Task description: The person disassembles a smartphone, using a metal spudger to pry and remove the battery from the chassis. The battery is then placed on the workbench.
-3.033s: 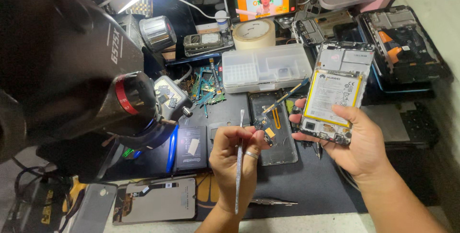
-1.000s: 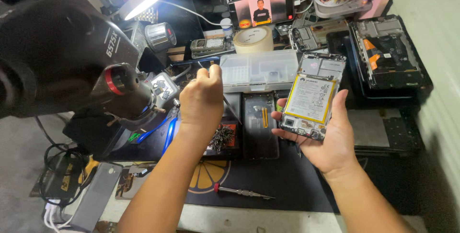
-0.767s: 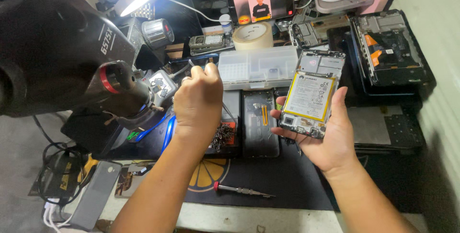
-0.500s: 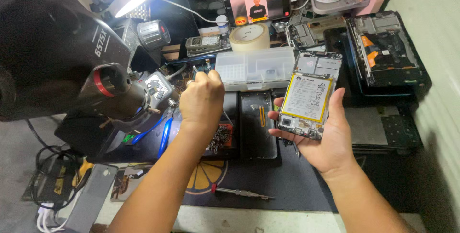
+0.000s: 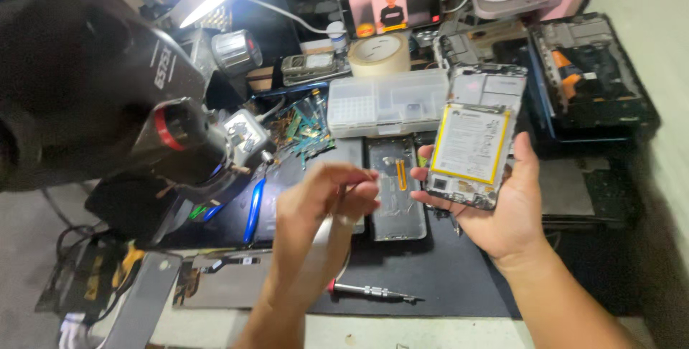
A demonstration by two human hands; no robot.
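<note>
Nearest, a screwdriver point(image 5: 373, 291) lies on the dark mat point(image 5: 445, 284). Above it the left hand point(image 5: 319, 209), blurred, pinches its fingertips; whether its grip holds anything cannot be told. The right hand point(image 5: 506, 209) cradles an opened phone point(image 5: 470, 148), back off, battery exposed; reassembly remains. Farther off: a detached back cover point(image 5: 395, 191), a clear parts box point(image 5: 387, 101)
</note>
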